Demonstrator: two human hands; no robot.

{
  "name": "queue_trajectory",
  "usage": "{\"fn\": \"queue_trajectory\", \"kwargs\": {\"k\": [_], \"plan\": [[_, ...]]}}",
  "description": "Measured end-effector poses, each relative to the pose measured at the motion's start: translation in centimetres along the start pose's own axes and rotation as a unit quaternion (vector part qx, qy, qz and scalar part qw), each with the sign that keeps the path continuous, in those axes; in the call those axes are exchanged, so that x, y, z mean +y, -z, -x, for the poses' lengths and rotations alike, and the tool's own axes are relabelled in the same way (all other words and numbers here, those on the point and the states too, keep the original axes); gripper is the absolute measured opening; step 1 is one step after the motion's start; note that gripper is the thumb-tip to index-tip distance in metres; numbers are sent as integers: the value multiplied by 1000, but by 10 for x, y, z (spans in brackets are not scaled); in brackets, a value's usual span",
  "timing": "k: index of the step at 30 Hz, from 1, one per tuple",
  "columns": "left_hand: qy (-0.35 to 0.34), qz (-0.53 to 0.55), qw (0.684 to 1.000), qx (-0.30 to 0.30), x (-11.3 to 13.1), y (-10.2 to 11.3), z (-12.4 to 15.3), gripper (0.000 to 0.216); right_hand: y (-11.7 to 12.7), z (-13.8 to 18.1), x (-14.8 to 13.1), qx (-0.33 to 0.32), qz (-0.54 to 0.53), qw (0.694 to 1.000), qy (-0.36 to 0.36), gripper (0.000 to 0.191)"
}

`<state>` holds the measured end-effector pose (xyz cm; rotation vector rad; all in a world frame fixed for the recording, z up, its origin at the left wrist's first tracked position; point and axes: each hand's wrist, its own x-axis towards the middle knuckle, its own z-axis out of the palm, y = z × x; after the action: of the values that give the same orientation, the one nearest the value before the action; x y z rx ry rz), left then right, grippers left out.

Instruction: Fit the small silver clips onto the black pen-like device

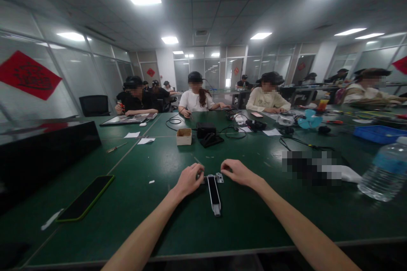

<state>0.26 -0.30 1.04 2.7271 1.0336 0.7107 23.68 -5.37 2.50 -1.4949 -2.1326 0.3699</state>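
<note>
On the green table in front of me lies a long, narrow object (214, 194) with a black face, a white rim and a grey tip pointing toward me. At its far end is a silver metal bracket (219, 178) with holes. My left hand (190, 179) is closed at the bracket's left side, fingers curled and thumb against them; whatever they hold is hidden. On the other side, my right hand (237, 170) has its fingertips pinched together by the bracket's right edge. Anything between those fingertips is too small to make out.
A phone in a green case (87, 198) and a screwdriver (116, 147) lie to the left. Beyond my hands are a small open box (184, 137) and a black device (206, 130) with cables. A water bottle (385, 171) and blue tray (378, 134) are at right. Several people sit opposite.
</note>
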Motion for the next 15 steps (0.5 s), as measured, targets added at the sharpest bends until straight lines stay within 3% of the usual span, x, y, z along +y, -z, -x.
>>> {"fn": "queue_trajectory", "kwargs": {"k": [6, 15], "plan": [[-61, 35, 997, -17, 2, 0, 0, 15, -23, -3, -31, 54, -56, 993, 91, 13], [-77, 36, 996, -9, 5, 1, 0, 15, -37, -2, -30, 93, -110, 989, 46, 12]]}}
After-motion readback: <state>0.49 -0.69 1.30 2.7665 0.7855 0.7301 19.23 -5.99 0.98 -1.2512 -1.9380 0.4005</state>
